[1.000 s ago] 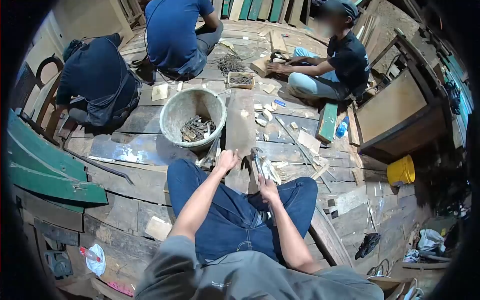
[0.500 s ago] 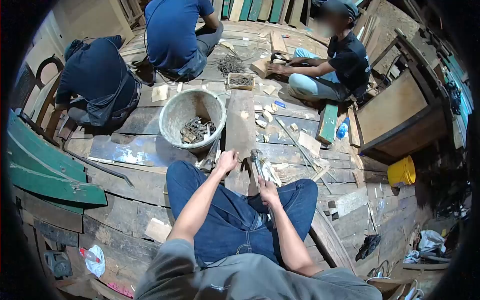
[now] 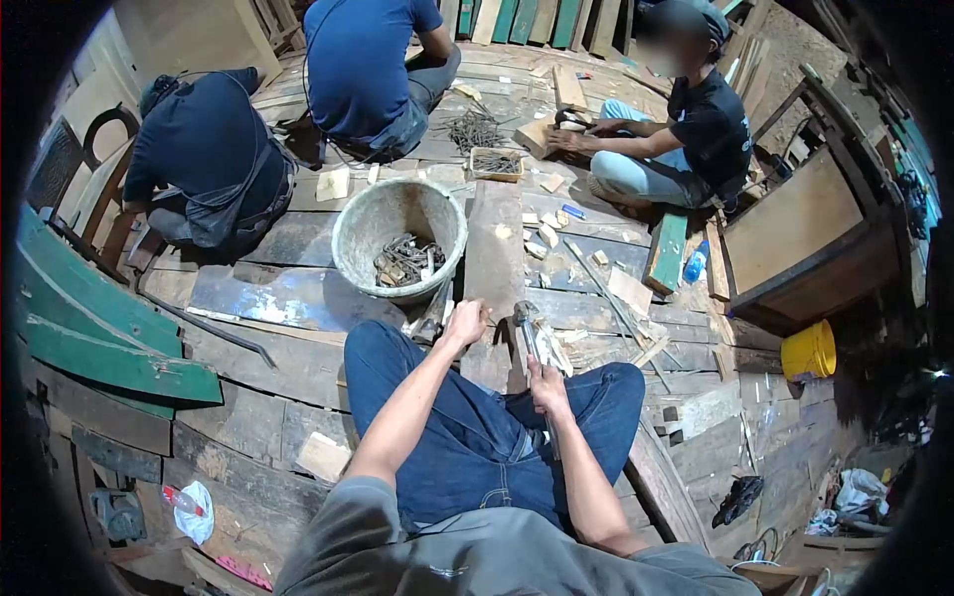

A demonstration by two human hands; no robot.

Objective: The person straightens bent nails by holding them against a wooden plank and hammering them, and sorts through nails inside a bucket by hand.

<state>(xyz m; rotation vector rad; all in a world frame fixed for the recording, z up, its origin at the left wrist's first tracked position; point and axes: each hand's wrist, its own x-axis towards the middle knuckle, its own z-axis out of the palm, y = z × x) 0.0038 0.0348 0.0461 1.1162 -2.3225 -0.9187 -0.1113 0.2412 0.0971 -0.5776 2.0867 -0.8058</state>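
Note:
My left hand (image 3: 467, 323) is closed in a pinch over the left side of a long wooden plank (image 3: 495, 233); what its fingers hold is too small to make out. My right hand (image 3: 547, 386) is wrapped round the handle of a hammer (image 3: 527, 323), whose metal head lies up and away from me, over the plank's right edge. A large grey bucket (image 3: 354, 243) with metal pieces in it stands just beyond my left hand. Beyond the plank's far end sits a small box of nails (image 3: 496, 165).
Three people sit or crouch ahead: one at far left (image 3: 204, 149), one in blue (image 3: 363, 70), one at right (image 3: 708, 124) handling a wood block. Wood scraps (image 3: 548, 235) litter the floor. A yellow bucket (image 3: 807, 353) stands right, green boards (image 3: 119, 358) lie left.
The whole view has shifted, so the surroundings appear slightly farther right. Both hands keep nearly the same places over the plank, the right one still on the hammer.

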